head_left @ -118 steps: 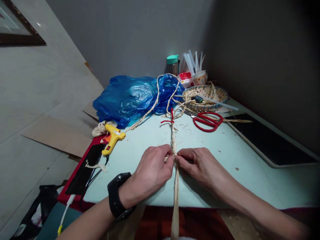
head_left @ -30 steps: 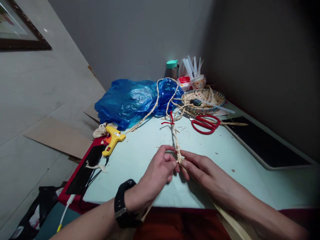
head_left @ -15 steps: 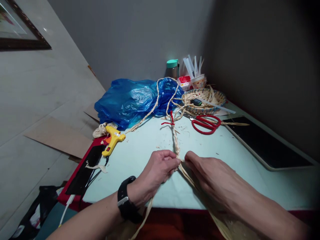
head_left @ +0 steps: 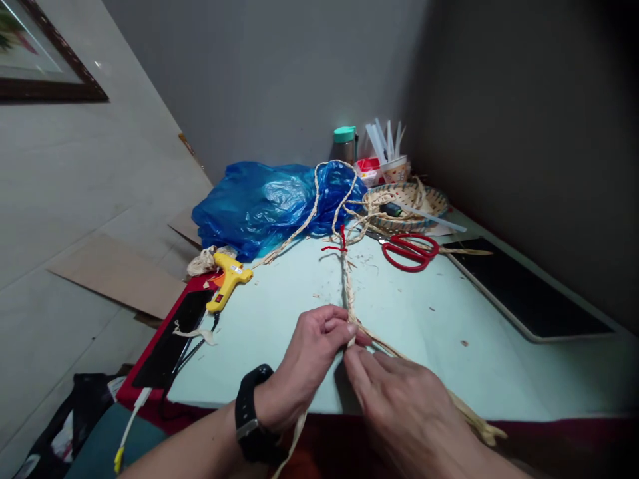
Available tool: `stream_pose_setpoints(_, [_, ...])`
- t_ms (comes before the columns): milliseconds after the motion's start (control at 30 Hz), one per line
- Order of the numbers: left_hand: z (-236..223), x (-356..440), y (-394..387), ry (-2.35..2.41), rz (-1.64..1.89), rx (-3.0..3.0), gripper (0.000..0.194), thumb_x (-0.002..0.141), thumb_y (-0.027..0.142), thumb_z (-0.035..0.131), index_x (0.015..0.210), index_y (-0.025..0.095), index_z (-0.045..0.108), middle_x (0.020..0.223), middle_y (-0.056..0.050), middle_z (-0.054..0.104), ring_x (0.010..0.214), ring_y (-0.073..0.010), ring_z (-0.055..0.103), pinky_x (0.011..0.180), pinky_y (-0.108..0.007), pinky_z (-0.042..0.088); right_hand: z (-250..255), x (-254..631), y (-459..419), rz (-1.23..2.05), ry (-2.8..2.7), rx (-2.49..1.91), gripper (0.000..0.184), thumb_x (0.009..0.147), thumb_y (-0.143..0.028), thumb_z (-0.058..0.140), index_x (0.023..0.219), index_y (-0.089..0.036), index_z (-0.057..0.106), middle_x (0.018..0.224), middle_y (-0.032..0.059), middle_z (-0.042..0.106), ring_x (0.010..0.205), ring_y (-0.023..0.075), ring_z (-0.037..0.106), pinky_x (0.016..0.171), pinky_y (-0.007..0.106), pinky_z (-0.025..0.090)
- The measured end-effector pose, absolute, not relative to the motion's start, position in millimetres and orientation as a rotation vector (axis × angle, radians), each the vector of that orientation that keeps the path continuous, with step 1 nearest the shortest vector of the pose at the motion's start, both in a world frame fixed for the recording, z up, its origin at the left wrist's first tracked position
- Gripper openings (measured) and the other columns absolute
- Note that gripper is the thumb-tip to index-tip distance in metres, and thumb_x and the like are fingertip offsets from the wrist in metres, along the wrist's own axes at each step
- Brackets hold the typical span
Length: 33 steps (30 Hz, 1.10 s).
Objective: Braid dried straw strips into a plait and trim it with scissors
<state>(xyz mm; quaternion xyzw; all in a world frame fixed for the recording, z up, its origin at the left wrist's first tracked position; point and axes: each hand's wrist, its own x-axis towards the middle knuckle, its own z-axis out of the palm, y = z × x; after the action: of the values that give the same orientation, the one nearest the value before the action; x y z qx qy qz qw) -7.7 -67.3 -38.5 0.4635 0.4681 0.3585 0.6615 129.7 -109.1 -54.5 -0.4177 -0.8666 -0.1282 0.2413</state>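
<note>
A pale straw braid [head_left: 349, 286] runs toward me down the middle of the table, its far end tied with a red twist tie [head_left: 343, 239]. My left hand [head_left: 324, 336], with a black watch on the wrist, pinches the braid's near end between thumb and fingers. Just below it, my right hand [head_left: 394, 392] is closed on a straw strand at the braid's end. One loose strand [head_left: 384, 344] stretches out to the right under my right forearm, and another strand [head_left: 298, 432] hangs below my left hand past the table edge.
Red-handled scissors [head_left: 410, 253] and a tablet [head_left: 529, 286] lie at right. A yellow glue gun [head_left: 228, 282] rests at left. Behind are a blue plastic bag [head_left: 259, 206], a woven basket [head_left: 434, 199], a cup of glue sticks [head_left: 396, 169] and a bottle [head_left: 344, 145].
My right hand has moved left and toward me, from beside the braid to just below my left hand. The right-hand strand now slants farther out to the right.
</note>
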Motion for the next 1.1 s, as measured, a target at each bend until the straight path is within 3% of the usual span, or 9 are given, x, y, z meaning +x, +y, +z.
stream_pose_setpoints(67, [-39.0,-9.4,-66.0,1.046,0.827,1.027,0.010,0.082,0.021,0.063,0.086,0.012,0.062,0.074,-0.003,0.064,0.066,-0.0095,0.055,0.063,-0.019,0.039,-46.9,135.1,-104.0,-0.161,-2.312,-1.175,0.017,0.086,-0.014,0.045,0.089,-0.017,0.061,0.073,0.0061,0.064,0.065,0.0224,0.061,0.057,0.033,0.044])
stream_pose_setpoints(133, [-38.6,-9.9,-64.6,1.041,0.852,1.029,0.007,0.082,0.017,0.062,0.086,0.012,0.061,0.070,0.001,0.059,0.057,-0.0052,0.047,0.056,-0.017,0.034,-39.5,142.6,-94.5,0.097,-2.208,-1.325,0.021,0.095,-0.028,0.041,0.086,-0.021,0.058,0.077,0.0049,0.063,0.067,0.0215,0.059,0.060,0.033,0.043])
stream_pose_setpoints(267, [-36.9,-9.3,-63.4,0.982,0.845,1.031,0.008,0.083,0.015,0.056,0.090,0.011,0.057,0.068,0.000,0.059,0.052,-0.0054,0.048,0.050,-0.018,0.030,-39.1,150.7,-70.8,0.912,-2.067,-1.413,0.025,0.099,-0.035,0.032,0.091,-0.021,0.051,0.075,0.0029,0.063,0.062,0.0164,0.057,0.060,0.029,0.042])
stream_pose_setpoints(367, [-36.3,-10.2,-64.3,0.962,0.836,1.052,0.011,0.084,0.016,0.055,0.094,0.012,0.054,0.067,0.001,0.058,0.054,-0.0074,0.053,0.053,-0.019,0.034,-45.8,149.2,-59.3,1.205,-1.963,-1.280,0.023,0.099,-0.037,0.032,0.097,-0.021,0.049,0.078,0.0021,0.064,0.067,0.0162,0.058,0.065,0.029,0.043])
stream_pose_setpoints(533, [-37.1,-14.3,-66.9,0.965,0.810,1.094,0.027,0.084,0.019,0.058,0.107,0.017,0.045,0.071,0.002,0.061,0.062,-0.0113,0.058,0.066,-0.025,0.045,-49.3,147.4,-57.2,1.175,-1.909,-1.348,0.027,0.096,-0.040,0.038,0.084,-0.020,0.051,0.073,0.0011,0.062,0.068,0.0167,0.055,0.065,0.029,0.039])
stream_pose_setpoints(600, [-37.3,-15.7,-67.3,1.010,0.763,1.205,0.020,0.086,0.021,0.055,0.104,0.018,0.045,0.070,0.001,0.064,0.066,-0.0141,0.061,0.071,-0.028,0.047,-49.8,148.5,-58.7,1.146,-1.927,-1.363,0.030,0.095,-0.041,0.039,0.076,-0.020,0.051,0.068,0.0004,0.059,0.064,0.0163,0.051,0.062,0.029,0.036])
stream_pose_setpoints(700, [-34.6,-18.6,-66.3,1.136,0.692,1.467,0.008,0.090,0.023,0.049,0.097,0.019,0.048,0.072,-0.002,0.069,0.073,-0.0167,0.065,0.074,-0.030,0.047,-51.7,149.9,-61.4,1.107,-1.903,-1.391,0.029,0.093,-0.041,0.040,0.080,-0.020,0.055,0.067,-0.0003,0.057,0.063,0.0165,0.049,0.061,0.029,0.034])
stream_pose_setpoints(900, [-16.2,-24.7,-67.9,1.316,0.506,1.835,0.019,0.093,0.026,0.045,0.080,0.020,0.059,0.066,0.000,0.067,0.059,-0.0141,0.061,0.059,-0.025,0.044,-56.6,148.8,-65.1,1.107,-1.769,-1.414,0.024,0.090,-0.037,0.044,0.082,-0.019,0.058,0.060,-0.0025,0.052,0.057,0.0152,0.044,0.056,0.028,0.032])
stream_pose_setpoints(1100, [-30.7,-4.1,-100.3,1.352,0.383,2.639,0.024,0.088,0.011,0.040,0.097,0.012,0.063,0.073,-0.008,0.068,0.061,-0.0202,0.063,0.053,-0.030,0.044,-62.1,148.5,-63.4,1.291,-1.581,-1.270,0.031,0.090,-0.043,0.050,0.078,-0.017,0.063,0.078,0.0027,0.067,0.074,0.0179,0.054,0.068,0.027,0.040])
